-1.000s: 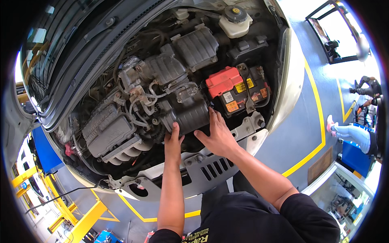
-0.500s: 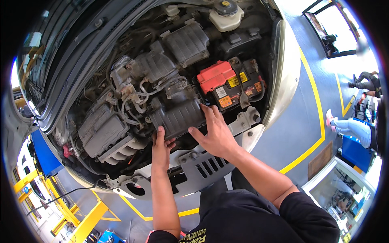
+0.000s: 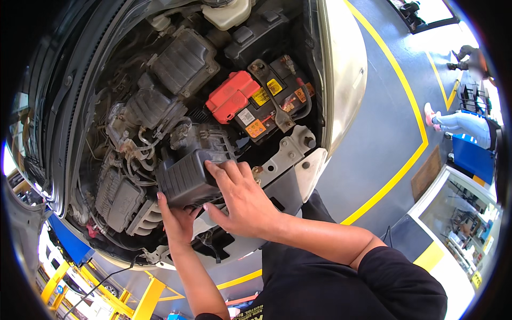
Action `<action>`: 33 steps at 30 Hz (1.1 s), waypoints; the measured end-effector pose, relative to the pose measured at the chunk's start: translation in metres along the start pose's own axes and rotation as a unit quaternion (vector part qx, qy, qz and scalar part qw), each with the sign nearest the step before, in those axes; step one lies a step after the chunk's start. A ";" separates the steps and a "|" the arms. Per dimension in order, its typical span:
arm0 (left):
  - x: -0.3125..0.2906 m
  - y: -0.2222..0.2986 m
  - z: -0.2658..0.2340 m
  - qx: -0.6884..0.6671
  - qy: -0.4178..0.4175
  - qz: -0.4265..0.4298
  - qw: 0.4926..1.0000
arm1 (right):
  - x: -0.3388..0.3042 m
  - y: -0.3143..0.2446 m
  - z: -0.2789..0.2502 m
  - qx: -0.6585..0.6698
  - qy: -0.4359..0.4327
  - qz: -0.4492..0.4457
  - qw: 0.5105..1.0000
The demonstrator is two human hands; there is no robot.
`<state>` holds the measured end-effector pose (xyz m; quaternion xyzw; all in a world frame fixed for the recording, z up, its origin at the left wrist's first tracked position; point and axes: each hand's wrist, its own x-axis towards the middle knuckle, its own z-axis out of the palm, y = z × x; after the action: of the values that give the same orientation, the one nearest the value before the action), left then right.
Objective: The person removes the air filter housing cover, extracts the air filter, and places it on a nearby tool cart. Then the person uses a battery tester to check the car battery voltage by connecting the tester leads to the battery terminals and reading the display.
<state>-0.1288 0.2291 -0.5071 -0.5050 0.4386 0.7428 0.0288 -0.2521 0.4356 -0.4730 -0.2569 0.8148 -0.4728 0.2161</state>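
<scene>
At the front of the engine bay: a black ribbed plastic box sits between both hands, low in the open bay just behind the front crossmember.
Left grip: the left hand cups the box from beneath, fingers curled up against its lower edge.
Right grip: the right hand lies spread over the box's near right corner, fingers flat on the top, thumb pointing toward the other hand; closed loosely around the corner.
Behind the grip: a tangle of dusty hoses and a grey cast engine cover crowd the box closely.
Right of the grip: a battery with a red terminal cap and a metal hold-down strap, near the box but apart from it.
Left of the grip: pale ribbed intake runners, rounded and grimy.
Under the grip: a silver perforated crossmember, bare metal.
Floor: smooth blue-grey workshop floor with a yellow painted line.
Far right: another person's legs beside a blue cabinet.
</scene>
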 end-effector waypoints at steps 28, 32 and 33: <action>-0.066 0.045 -0.018 0.036 -0.092 -0.099 0.990 | 0.056 0.163 0.095 -0.122 -0.058 0.139 0.981; -0.067 0.045 -0.017 0.052 -0.096 -0.085 0.990 | 0.066 0.181 0.127 0.085 -0.043 0.269 0.958; -0.067 0.046 -0.018 0.055 -0.096 -0.084 0.990 | 0.067 0.182 0.132 0.013 -0.065 0.265 0.962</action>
<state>-0.1052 0.2158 -0.4285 -0.4640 0.4300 0.7577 0.1605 -0.2640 0.3836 -0.7016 -0.0594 0.8315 -0.3918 0.3892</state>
